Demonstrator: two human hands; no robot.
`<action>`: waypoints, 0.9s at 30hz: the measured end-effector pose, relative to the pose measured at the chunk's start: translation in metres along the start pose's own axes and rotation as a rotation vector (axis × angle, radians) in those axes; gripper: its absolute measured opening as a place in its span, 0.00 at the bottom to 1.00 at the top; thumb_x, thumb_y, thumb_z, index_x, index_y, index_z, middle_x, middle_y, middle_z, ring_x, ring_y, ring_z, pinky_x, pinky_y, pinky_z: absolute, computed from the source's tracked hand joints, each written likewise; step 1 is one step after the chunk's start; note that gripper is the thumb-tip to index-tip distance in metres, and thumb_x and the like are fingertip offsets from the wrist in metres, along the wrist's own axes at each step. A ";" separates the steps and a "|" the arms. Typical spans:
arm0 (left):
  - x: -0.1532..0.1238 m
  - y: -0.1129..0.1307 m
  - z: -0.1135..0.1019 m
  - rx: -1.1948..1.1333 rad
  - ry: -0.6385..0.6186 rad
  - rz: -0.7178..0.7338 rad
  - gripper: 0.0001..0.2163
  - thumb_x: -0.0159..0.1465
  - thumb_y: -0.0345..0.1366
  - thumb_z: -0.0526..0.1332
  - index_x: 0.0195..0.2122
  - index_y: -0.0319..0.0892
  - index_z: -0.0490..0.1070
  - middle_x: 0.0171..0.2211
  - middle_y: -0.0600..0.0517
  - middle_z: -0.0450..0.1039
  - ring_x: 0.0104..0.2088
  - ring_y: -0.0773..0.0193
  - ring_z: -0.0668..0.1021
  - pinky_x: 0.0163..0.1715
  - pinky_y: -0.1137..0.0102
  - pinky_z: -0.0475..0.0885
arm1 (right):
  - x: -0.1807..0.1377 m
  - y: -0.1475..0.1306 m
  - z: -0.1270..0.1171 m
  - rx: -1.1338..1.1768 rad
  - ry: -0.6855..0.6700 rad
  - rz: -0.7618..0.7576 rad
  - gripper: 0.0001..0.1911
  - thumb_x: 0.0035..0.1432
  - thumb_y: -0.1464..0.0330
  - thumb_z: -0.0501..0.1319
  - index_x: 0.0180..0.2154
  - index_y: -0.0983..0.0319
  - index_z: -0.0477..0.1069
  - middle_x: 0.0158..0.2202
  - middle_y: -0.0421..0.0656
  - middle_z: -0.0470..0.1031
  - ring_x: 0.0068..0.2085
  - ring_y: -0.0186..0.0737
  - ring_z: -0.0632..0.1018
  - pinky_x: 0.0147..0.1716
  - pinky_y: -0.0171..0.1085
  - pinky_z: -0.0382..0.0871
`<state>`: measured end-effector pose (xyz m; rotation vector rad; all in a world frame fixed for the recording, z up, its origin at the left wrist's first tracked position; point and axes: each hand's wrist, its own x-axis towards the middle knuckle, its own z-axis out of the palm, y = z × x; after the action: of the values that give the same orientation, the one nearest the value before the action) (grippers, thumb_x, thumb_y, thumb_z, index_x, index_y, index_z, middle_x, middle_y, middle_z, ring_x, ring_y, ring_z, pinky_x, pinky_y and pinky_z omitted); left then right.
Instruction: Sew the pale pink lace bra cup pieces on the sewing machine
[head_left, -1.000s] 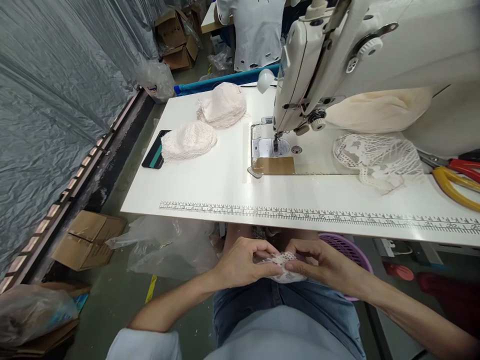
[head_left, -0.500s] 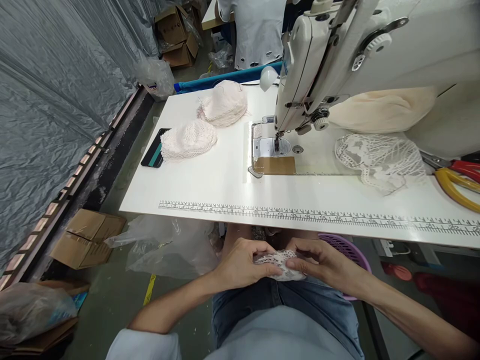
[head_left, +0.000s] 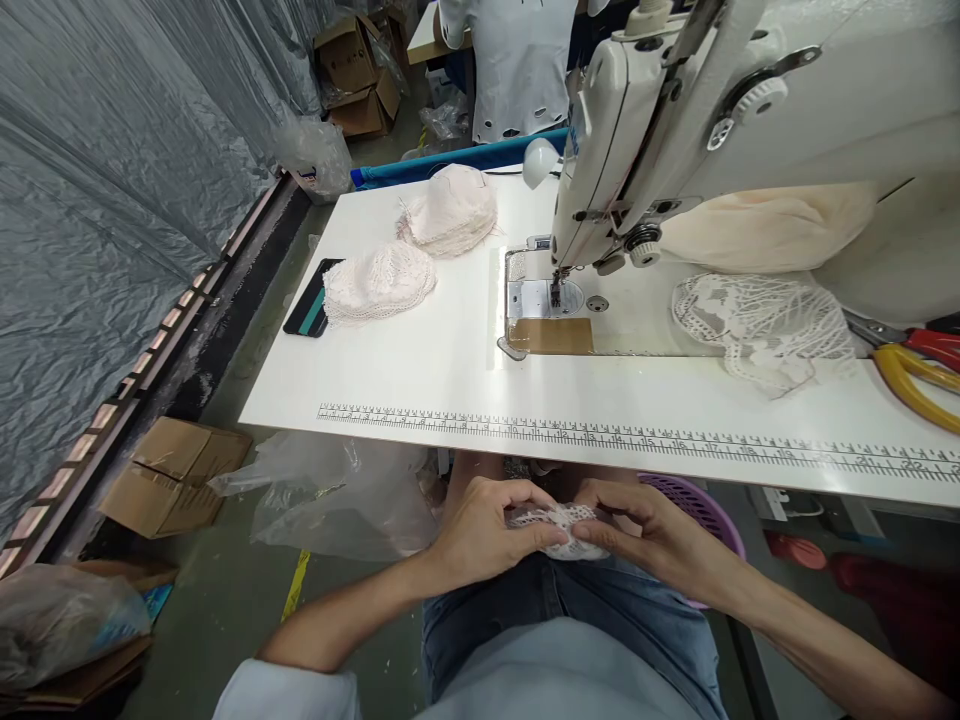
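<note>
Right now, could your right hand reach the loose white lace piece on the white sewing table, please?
Probably yes: the loose white lace piece lies uncovered near the front edge of the white sewing table, but the right hand, short of that edge, holds bunched white lace it might release.

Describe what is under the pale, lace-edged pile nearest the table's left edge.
A dark flat object with a green stripe juts out at the left of the pale pile, on the white table. The pile covers whatever else lies underneath.
</note>
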<state>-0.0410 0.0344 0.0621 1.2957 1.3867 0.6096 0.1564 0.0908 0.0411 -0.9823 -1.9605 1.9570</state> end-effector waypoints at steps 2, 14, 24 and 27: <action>0.000 0.001 0.000 0.029 0.019 0.009 0.10 0.56 0.39 0.64 0.35 0.38 0.77 0.28 0.52 0.76 0.27 0.68 0.73 0.27 0.76 0.63 | 0.000 -0.001 0.000 -0.027 0.012 0.005 0.16 0.57 0.55 0.58 0.27 0.61 0.68 0.25 0.38 0.66 0.27 0.33 0.65 0.25 0.32 0.57; 0.006 0.000 -0.002 -0.031 0.019 0.038 0.12 0.55 0.41 0.65 0.35 0.37 0.77 0.28 0.51 0.76 0.27 0.68 0.72 0.27 0.76 0.63 | 0.005 -0.009 -0.001 -0.060 0.014 -0.010 0.16 0.57 0.55 0.58 0.28 0.62 0.68 0.25 0.38 0.66 0.26 0.33 0.64 0.25 0.32 0.56; 0.006 -0.001 -0.009 -0.266 -0.030 -0.073 0.11 0.55 0.40 0.65 0.30 0.35 0.76 0.27 0.49 0.75 0.28 0.67 0.72 0.30 0.75 0.65 | 0.005 -0.014 -0.005 -0.065 -0.101 0.051 0.16 0.58 0.57 0.57 0.27 0.63 0.66 0.20 0.34 0.55 0.22 0.29 0.55 0.19 0.31 0.47; 0.005 -0.002 -0.012 -0.414 -0.075 -0.152 0.11 0.52 0.40 0.68 0.29 0.35 0.75 0.28 0.49 0.74 0.29 0.68 0.72 0.32 0.74 0.66 | 0.004 -0.010 -0.006 -0.004 -0.112 0.036 0.16 0.58 0.56 0.56 0.28 0.63 0.68 0.21 0.35 0.57 0.23 0.29 0.56 0.20 0.31 0.47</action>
<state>-0.0515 0.0419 0.0614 0.8659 1.2065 0.6929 0.1538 0.0985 0.0505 -0.9338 -2.0185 2.0704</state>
